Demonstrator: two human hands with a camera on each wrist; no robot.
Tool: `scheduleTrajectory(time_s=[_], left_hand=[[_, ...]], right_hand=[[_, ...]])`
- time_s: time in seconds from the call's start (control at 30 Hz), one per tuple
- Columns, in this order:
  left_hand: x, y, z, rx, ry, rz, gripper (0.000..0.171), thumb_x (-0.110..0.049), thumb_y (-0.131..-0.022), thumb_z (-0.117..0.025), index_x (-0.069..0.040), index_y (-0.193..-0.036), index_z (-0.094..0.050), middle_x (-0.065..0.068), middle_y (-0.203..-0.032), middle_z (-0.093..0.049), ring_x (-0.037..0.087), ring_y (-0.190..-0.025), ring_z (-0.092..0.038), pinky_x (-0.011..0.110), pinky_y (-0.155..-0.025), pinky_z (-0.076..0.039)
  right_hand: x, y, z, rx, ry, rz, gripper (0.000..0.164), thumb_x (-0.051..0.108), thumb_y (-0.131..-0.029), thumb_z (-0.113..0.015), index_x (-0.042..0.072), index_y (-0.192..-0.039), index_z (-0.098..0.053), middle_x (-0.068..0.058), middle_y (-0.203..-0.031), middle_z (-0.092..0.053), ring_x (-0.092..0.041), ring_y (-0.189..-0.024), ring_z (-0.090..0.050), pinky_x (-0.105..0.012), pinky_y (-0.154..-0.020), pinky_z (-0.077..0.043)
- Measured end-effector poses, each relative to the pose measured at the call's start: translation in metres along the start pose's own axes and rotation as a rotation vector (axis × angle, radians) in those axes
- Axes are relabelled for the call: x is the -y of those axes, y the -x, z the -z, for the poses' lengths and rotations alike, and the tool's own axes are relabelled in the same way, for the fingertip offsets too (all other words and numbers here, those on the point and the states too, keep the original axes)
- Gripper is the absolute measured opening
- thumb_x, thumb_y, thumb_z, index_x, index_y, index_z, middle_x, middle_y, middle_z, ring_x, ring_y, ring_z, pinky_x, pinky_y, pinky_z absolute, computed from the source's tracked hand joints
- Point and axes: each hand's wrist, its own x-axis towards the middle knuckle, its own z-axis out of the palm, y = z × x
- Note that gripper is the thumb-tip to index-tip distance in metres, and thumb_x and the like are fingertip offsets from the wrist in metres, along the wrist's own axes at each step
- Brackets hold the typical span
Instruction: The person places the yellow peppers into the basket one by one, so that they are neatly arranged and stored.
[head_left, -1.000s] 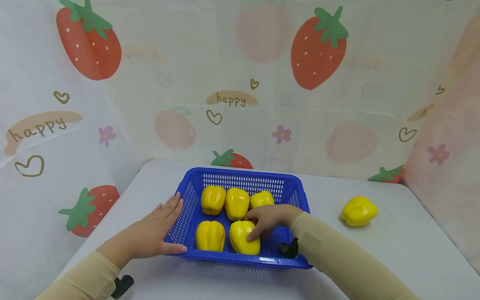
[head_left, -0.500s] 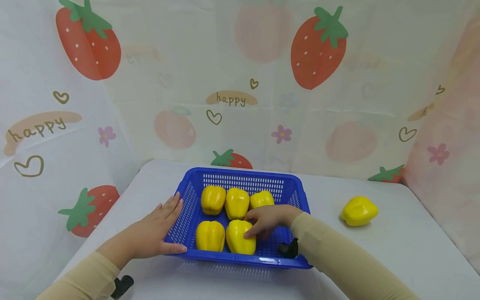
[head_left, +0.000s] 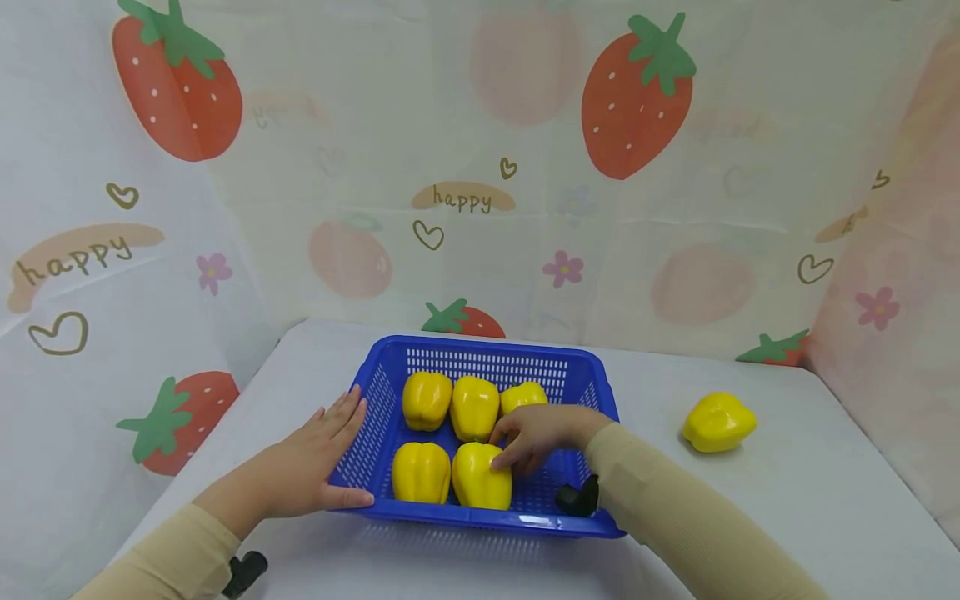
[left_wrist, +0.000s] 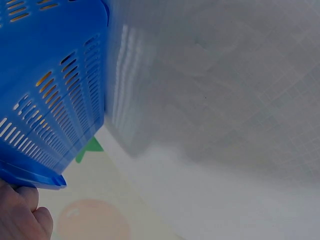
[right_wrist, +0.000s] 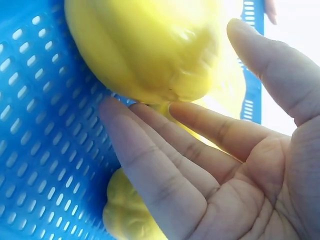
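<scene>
A blue perforated basket (head_left: 498, 520) stands on the white table, holding several yellow bell peppers in two rows. My left hand (head_left: 303, 462) rests against its left side with straight fingers, thumb on the front rim. Inside the basket, my right hand (head_left: 536, 439) is at the right of the front-row yellow bell pepper (head_left: 478, 482), thumb at its upper side. The right wrist view shows loosely extended fingers (right_wrist: 160, 185), tips at the pepper's end, with the thumb spread apart. Left of that pepper sits another bell pepper (head_left: 421, 472). The back-right bell pepper (head_left: 524, 396) is partly hidden by the right hand.
Two more bell peppers stand in the back row, one at the left (head_left: 427, 401) and one in the middle (head_left: 475, 407). A yellow bell pepper-like piece (head_left: 718, 422) lies on the table right of the basket. A strawberry-print curtain (head_left: 480, 267) hangs behind.
The front-row pepper by my right hand has shifted slightly left, toward its neighbour, and the right thumb has eased to its upper edge. My left hand has not moved.
</scene>
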Motion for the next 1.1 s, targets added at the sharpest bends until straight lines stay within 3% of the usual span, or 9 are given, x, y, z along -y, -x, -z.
scheduleTrajectory(time_s=[0.57,0.8,1.1], left_hand=[[-0.002,0.001,0.003,0.012,0.017,0.001,0.116,-0.082,-0.067,-0.042,-0.004,-0.146,-0.010,0.013,-0.153,0.000,0.028,-0.140,-0.008,0.051,-0.109,-0.014],[-0.003,0.001,0.004,0.010,0.015,0.001,0.115,-0.081,-0.067,-0.043,-0.004,-0.146,-0.011,0.013,-0.153,-0.001,0.028,-0.140,-0.008,0.050,-0.109,-0.014],[-0.002,0.001,0.004,0.003,0.012,-0.007,0.115,-0.081,-0.067,-0.043,-0.003,-0.146,-0.011,0.014,-0.153,-0.002,0.029,-0.139,-0.009,0.051,-0.109,-0.014]], right_hand=[[0.005,0.013,0.019,-0.049,-0.045,0.062,0.036,0.030,-0.084,-0.066,0.007,-0.111,-0.063,-0.007,-0.103,-0.064,-0.027,-0.093,-0.064,-0.038,-0.079,-0.053],[0.010,0.023,0.029,-0.075,-0.052,0.107,0.032,0.029,-0.083,-0.067,0.011,-0.109,-0.065,-0.006,-0.102,-0.065,-0.028,-0.095,-0.063,-0.039,-0.080,-0.052],[0.015,0.039,0.040,-0.104,-0.017,0.142,0.036,0.029,-0.085,-0.064,0.011,-0.117,-0.062,-0.010,-0.114,-0.062,-0.025,-0.097,-0.063,-0.039,-0.082,-0.052]])
